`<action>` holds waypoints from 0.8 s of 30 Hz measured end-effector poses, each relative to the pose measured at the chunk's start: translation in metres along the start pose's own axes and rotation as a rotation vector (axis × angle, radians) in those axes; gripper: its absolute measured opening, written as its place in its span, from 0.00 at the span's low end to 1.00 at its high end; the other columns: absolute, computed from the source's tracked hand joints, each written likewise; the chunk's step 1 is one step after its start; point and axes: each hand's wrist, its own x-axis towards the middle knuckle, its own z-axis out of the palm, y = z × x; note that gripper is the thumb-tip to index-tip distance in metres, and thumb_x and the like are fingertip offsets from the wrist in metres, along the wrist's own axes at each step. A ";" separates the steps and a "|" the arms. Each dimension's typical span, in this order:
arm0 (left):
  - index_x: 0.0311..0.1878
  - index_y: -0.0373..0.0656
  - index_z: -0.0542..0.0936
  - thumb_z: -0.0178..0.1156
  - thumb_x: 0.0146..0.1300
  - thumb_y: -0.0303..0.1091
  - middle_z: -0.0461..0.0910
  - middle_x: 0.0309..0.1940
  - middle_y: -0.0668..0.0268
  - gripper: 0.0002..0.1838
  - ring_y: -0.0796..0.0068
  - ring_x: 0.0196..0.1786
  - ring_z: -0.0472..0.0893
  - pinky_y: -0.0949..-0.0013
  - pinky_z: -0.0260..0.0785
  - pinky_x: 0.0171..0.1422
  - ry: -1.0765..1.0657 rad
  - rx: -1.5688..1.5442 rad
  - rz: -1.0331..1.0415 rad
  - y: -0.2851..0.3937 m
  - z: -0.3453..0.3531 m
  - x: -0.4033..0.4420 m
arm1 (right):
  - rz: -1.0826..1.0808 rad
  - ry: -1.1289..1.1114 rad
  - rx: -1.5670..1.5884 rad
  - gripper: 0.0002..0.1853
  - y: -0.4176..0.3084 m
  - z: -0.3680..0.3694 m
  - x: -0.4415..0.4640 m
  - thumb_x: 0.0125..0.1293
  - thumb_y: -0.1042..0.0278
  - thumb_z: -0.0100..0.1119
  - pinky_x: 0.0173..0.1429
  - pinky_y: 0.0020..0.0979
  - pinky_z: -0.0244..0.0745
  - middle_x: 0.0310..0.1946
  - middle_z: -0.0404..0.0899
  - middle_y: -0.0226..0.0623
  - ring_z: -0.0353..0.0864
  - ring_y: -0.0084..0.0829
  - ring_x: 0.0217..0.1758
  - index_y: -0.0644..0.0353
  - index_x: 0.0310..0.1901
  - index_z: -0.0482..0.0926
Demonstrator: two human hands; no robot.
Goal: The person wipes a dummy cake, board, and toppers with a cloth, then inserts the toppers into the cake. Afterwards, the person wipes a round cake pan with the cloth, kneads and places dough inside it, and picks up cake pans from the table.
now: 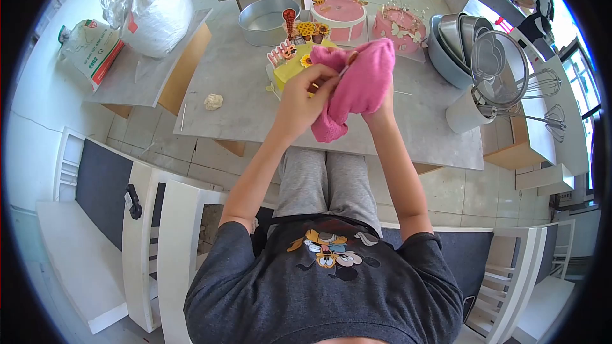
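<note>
A pink cloth is held up above the near part of the grey table. My left hand is closed, with its fingertips pinching the cloth's left edge. From below and behind, my right hand grips the cloth, which covers most of its fingers. A small brownish thing shows at a fold near the top of the cloth, too small to name. Just beyond my hands stands a yellow cake with sunflower and other toppers, partly hidden by my left hand and the cloth.
Behind are a round metal pan, a pink-and-white cake and a pink butterfly cake. Bowls and a white container of whisks and strainers stand right. A crumpled pale lump lies left. A person is far right.
</note>
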 end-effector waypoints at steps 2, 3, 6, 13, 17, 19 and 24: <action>0.35 0.38 0.77 0.55 0.59 0.28 0.78 0.30 0.68 0.05 0.82 0.31 0.76 0.77 0.67 0.34 0.077 -0.232 -0.073 0.000 -0.005 0.004 | -0.037 -0.040 0.094 0.14 0.003 -0.009 -0.001 0.63 0.66 0.48 0.44 0.30 0.75 0.40 0.76 0.39 0.77 0.29 0.40 0.64 0.47 0.70; 0.36 0.39 0.78 0.55 0.60 0.30 0.78 0.31 0.69 0.06 0.84 0.33 0.75 0.77 0.67 0.37 0.152 -0.459 -0.146 0.001 -0.008 0.008 | -0.012 0.027 0.139 0.15 -0.001 -0.013 -0.003 0.63 0.64 0.48 0.46 0.31 0.74 0.42 0.75 0.39 0.76 0.30 0.42 0.64 0.48 0.68; 0.38 0.38 0.79 0.56 0.60 0.30 0.79 0.33 0.67 0.07 0.83 0.33 0.76 0.77 0.69 0.39 0.153 -0.399 -0.149 0.000 -0.014 0.013 | -0.004 0.058 0.086 0.16 -0.007 -0.012 -0.005 0.63 0.64 0.48 0.47 0.31 0.74 0.42 0.75 0.38 0.76 0.30 0.43 0.64 0.50 0.68; 0.40 0.41 0.80 0.60 0.55 0.32 0.80 0.31 0.68 0.10 0.83 0.32 0.75 0.80 0.66 0.35 -0.014 -0.089 -0.030 -0.008 -0.013 0.011 | -0.115 -0.066 -0.414 0.14 -0.029 0.032 -0.010 0.52 0.76 0.58 0.40 0.21 0.72 0.33 0.80 0.34 0.75 0.18 0.35 0.69 0.42 0.78; 0.41 0.44 0.80 0.62 0.53 0.34 0.80 0.31 0.69 0.12 0.83 0.31 0.74 0.81 0.62 0.33 0.171 -0.032 -0.008 0.021 -0.039 0.018 | -0.363 -0.156 -0.750 0.08 -0.022 0.020 -0.004 0.50 0.76 0.57 0.34 0.25 0.70 0.25 0.79 0.39 0.75 0.22 0.27 0.67 0.33 0.79; 0.44 0.44 0.79 0.61 0.54 0.33 0.79 0.31 0.71 0.13 0.84 0.34 0.74 0.80 0.64 0.39 0.049 0.118 0.214 0.026 -0.045 0.026 | -0.356 -0.199 -0.784 0.07 -0.020 0.024 -0.008 0.49 0.76 0.56 0.32 0.26 0.69 0.23 0.77 0.41 0.73 0.23 0.24 0.67 0.31 0.78; 0.27 0.42 0.83 0.66 0.48 0.32 0.77 0.23 0.75 0.05 0.87 0.28 0.67 0.79 0.50 0.29 -0.015 0.033 0.114 0.018 -0.033 0.022 | -0.187 -0.207 -0.784 0.06 -0.015 0.023 -0.023 0.49 0.74 0.56 0.29 0.27 0.67 0.17 0.74 0.41 0.69 0.22 0.20 0.67 0.28 0.77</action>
